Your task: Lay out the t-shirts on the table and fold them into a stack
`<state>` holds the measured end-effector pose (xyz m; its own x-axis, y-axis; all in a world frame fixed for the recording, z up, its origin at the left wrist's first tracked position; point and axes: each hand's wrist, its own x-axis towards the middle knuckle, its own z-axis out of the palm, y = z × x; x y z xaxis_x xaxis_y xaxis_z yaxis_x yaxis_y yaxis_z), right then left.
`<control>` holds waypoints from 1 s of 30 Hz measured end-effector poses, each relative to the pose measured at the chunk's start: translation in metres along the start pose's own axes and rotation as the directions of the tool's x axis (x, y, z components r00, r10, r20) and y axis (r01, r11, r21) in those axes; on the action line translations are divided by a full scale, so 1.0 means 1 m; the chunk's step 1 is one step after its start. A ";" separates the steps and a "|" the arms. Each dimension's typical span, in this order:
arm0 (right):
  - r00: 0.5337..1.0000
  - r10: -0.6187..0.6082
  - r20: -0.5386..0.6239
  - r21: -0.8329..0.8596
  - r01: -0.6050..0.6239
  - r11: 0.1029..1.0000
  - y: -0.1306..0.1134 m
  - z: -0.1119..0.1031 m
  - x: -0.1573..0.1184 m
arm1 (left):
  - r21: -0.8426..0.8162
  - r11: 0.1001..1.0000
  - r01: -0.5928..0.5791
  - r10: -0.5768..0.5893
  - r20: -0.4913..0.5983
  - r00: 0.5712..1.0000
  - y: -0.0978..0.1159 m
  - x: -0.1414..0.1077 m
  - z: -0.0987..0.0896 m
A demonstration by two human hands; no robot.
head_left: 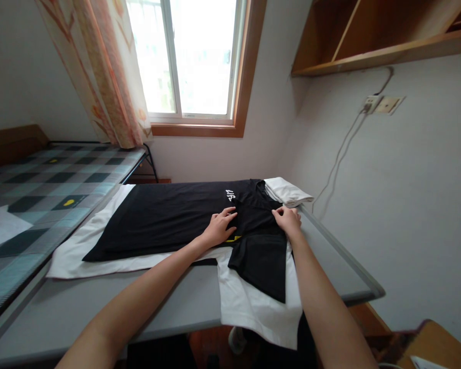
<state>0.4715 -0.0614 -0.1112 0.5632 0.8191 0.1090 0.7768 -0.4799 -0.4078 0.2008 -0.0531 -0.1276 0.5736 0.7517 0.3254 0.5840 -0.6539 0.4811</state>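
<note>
A black T-shirt (169, 215) with small white lettering lies on top of a white shirt (253, 302) on the grey table. One black sleeve points toward me over the white sleeve, whose end hangs past the table's front edge. My left hand (219, 227) rests on the black fabric below the lettering, fingers apart. My right hand (288, 220) pinches the black shirt near its shoulder, close to the collar. Beyond that hand, a folded white cloth (288, 191) lies at the table's far right corner.
The grey table (176, 297) stands against the right wall. To the left is a bed with a checked cover (80, 174). A window and curtain are behind, a wooden shelf (349, 64) hangs upper right, and a cable (336, 164) runs down from the socket.
</note>
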 end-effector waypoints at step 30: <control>0.628 -0.778 0.024 0.456 0.686 0.567 -0.048 0.019 -0.039 | 0.095 0.972 -0.214 0.214 0.008 0.977 0.016 -0.006 -0.003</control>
<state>0.4068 -0.0641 -0.1128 -0.2574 0.8950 0.3643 0.6982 0.4329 -0.5702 0.2049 -0.0681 -0.1195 0.6901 0.5935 0.4143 0.4993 -0.8047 0.3211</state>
